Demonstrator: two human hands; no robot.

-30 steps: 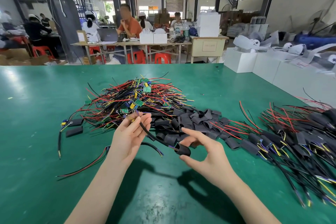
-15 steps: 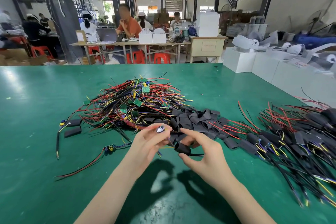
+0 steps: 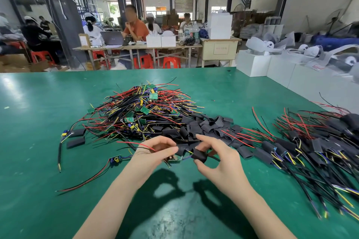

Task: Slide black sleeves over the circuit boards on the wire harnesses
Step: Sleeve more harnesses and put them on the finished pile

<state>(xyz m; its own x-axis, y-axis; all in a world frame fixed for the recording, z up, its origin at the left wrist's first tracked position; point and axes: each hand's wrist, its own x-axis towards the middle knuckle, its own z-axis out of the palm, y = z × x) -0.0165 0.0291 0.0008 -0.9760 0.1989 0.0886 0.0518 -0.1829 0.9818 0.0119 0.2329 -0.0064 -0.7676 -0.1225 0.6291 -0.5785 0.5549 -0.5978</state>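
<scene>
My left hand (image 3: 153,153) grips a wire harness by its small green circuit board (image 3: 174,160), with red and black leads sticking out to the left. My right hand (image 3: 217,158) pinches a black sleeve (image 3: 200,155) threaded on the harness wires, just right of the board. Behind my hands lies a tangled pile of bare harnesses (image 3: 143,110) with green boards. A heap of loose black sleeves (image 3: 204,126) sits beside it. Sleeved harnesses (image 3: 310,141) are piled at the right.
The green table (image 3: 38,190) holds one loose harness (image 3: 114,160) and two stray sleeves (image 3: 76,137) at the left. White boxes (image 3: 272,68) line the right edge. People sit at tables in the background.
My hands have drawn closer together. The wires are now through the sleeve, and the circuit board has come into view in my left hand, close to the sleeve.
</scene>
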